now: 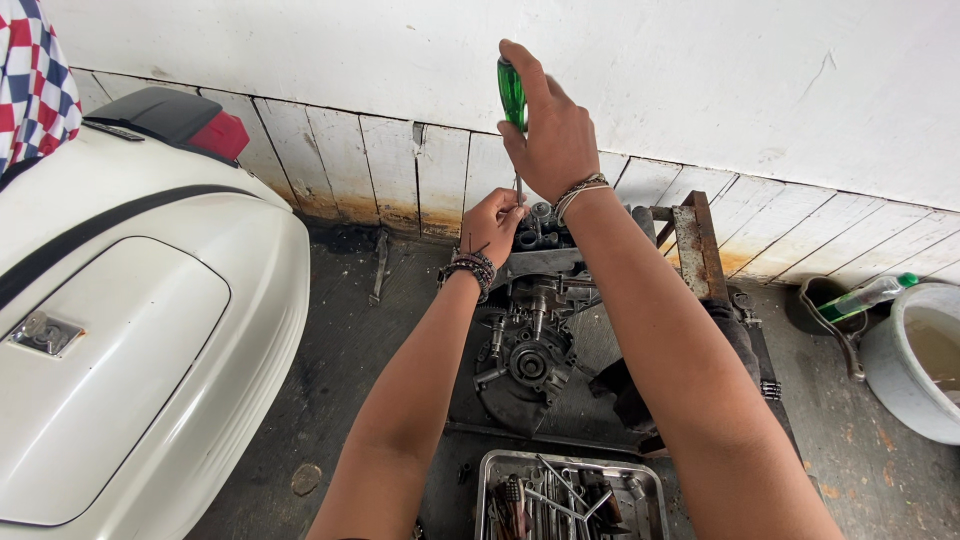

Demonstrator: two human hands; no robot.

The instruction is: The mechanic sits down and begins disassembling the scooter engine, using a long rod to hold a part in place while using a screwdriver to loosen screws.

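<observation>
Against white planks, right hand [548,130] grips green screwdriver [512,95], left hand [492,222] pinching its shaft above engine [530,350].

green-handled screwdriver [512,95] upright, tip on engine [530,340].

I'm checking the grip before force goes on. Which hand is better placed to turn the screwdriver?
The right hand: it is wrapped around the green handle of the screwdriver. The left hand pinches the shaft low down near the engine, likely only steadying it.
</observation>
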